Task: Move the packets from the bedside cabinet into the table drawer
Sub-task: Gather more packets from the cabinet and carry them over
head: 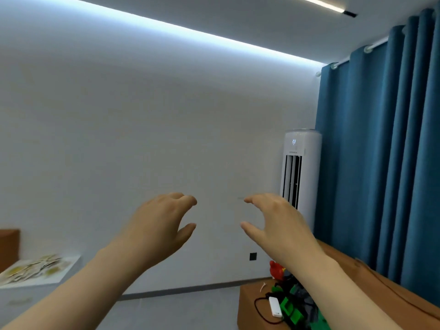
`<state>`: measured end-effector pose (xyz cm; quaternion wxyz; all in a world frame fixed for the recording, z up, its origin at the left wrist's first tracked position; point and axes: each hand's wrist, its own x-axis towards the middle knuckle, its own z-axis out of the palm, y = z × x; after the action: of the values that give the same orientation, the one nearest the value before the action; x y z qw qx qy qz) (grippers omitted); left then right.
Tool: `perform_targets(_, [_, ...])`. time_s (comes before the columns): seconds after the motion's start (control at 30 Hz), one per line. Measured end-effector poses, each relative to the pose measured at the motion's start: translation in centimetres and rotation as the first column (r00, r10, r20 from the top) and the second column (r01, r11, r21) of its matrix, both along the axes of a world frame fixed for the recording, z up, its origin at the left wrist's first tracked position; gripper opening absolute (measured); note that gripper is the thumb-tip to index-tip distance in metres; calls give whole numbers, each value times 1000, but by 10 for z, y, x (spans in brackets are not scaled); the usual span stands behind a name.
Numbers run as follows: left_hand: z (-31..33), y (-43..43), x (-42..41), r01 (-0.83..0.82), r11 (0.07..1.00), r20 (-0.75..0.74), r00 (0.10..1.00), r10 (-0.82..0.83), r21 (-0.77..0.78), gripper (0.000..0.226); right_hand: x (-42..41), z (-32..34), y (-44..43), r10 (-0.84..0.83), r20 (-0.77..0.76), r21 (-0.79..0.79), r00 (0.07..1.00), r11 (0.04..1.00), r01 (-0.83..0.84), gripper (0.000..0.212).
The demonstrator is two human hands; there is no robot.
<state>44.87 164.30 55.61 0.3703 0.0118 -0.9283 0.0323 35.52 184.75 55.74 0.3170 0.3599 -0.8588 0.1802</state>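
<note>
Left hand (162,225) and right hand (278,225) raised before the white wall (142,139) — fingers curved, spread apart, both empty; brown table (252,303) low right.

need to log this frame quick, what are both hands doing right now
Left hand: open, fingers curved, holding nothing.
Right hand: open, fingers curved, holding nothing.

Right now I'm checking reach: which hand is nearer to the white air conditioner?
Right. The right hand is raised just left of the air conditioner, overlapping its lower edge in view. The left hand is further left, in front of bare wall. Both hands are open and empty.
</note>
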Motion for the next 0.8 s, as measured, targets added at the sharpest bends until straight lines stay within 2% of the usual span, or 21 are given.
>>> perform_targets(0.5, [-3, -193, -172, -143, 990, 35, 989, 142, 17, 45, -202, -1, -215, 172, 27, 12, 985, 985, -173, 50])
perform_targets(0.8, [-8, -289, -273, -343, 939, 66, 937, 342, 8, 45, -335, -2, -335, 346, 8, 5, 938, 938, -346, 49])
